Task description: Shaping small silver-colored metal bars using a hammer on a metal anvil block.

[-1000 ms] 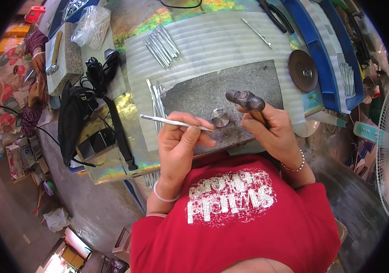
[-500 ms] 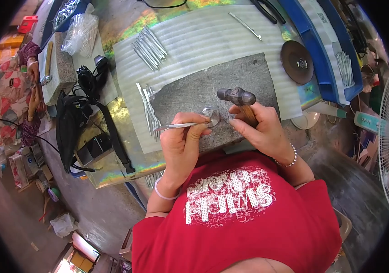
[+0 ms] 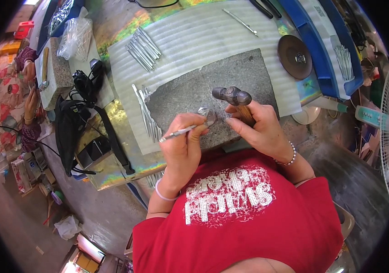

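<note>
My left hand (image 3: pixel 181 143) pinches a thin silvery metal rod (image 3: pixel 177 133) over the near edge of a grey stone slab (image 3: pixel 190 88). The rod slants, its outer end lower left; its other end is hidden by my fingers. Just beyond the fingertips a small shiny round spot (image 3: pixel 207 112) shows on the slab. My right hand (image 3: pixel 262 129) is wrapped round the wooden handle of a ball-peen hammer (image 3: pixel 232 95), its dark head raised above the stone. Several similar rods (image 3: pixel 144 116) lie along the slab's left edge, and another bundle of rods (image 3: pixel 143 48) rests farther back.
White foam sheet (image 3: pixel 185 41) lies under the slab. A brown disc (image 3: pixel 294 57) and blue bins (image 3: pixel 310 45) stand right, near a fan (image 3: pixel 388 136). A single rod (image 3: pixel 240 22) and black-handled pliers (image 3: pixel 267 7) lie at the back. A black bag (image 3: pixel 69 132) and another person's hands (image 3: pixel 31 102) are left.
The rod in my left hand has tipped, its outer end swinging down toward me. My right hand keeps its hold on the hammer, almost unmoved. The whole view has shifted slightly.
</note>
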